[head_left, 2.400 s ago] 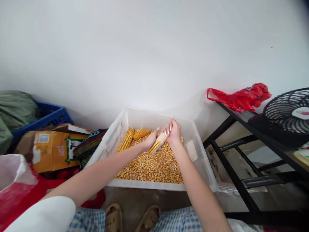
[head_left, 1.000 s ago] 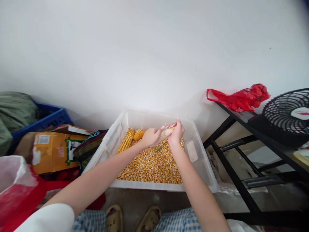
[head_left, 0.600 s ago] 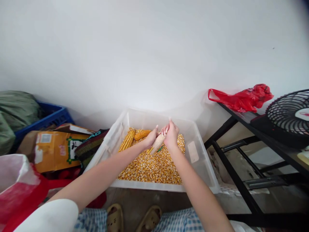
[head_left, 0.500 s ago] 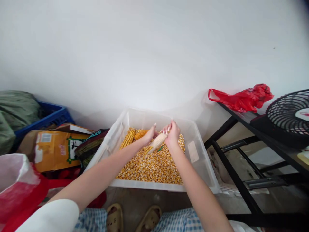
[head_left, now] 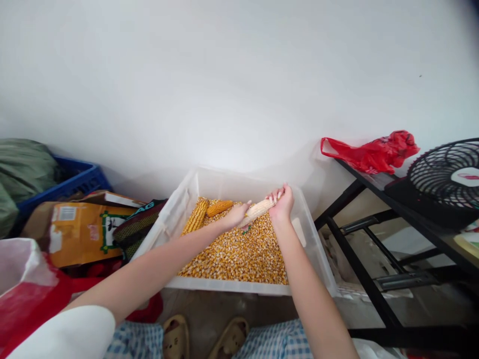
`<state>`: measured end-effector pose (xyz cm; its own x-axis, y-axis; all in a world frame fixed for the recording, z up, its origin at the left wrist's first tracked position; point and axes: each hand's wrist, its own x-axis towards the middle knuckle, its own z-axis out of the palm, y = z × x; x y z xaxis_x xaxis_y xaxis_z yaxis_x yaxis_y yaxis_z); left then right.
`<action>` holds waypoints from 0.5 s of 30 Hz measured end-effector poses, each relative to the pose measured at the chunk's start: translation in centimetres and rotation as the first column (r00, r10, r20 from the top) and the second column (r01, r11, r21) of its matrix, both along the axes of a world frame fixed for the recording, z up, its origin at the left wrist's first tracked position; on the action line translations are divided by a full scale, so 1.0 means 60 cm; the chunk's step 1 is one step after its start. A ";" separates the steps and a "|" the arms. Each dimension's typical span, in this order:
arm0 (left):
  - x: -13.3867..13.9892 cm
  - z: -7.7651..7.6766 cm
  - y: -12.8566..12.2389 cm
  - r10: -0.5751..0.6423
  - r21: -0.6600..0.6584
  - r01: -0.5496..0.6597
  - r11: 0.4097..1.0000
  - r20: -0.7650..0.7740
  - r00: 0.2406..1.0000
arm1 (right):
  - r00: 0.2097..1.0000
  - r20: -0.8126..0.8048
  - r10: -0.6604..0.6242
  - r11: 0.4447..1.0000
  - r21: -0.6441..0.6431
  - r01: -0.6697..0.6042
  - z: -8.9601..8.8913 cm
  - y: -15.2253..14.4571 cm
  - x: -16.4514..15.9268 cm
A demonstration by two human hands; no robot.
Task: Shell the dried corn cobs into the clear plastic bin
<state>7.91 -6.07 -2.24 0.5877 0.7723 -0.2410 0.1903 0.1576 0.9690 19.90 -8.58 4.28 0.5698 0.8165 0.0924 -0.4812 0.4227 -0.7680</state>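
Note:
Between my hands is a corn cob, mostly stripped to its pale core. My right hand is closed round its upper right end. At its lower left end, my left hand is closed on it, with the fingertips partly hidden. Below lies a thick layer of loose corn kernels in a translucent plastic bin. Two corn ears still covered in kernels, one long and one shorter, rest on the kernels at the left. A small green thing shows just under the cob.
A black table on the right bears a red plastic bag and a black fan. To the left are a flattened orange carton, a blue crate and a red-and-white bag. A white wall rises behind the bin.
The cob and my right hand have moved right. My left hand has come down onto the cob's lower left end, and the shorter ear shows more fully.

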 end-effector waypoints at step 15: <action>-0.044 0.005 0.058 0.057 -0.170 -0.064 0.983 -0.048 0.997 | 0.990 -0.045 0.131 0.991 0.030 -0.130 0.003 -0.003 -0.008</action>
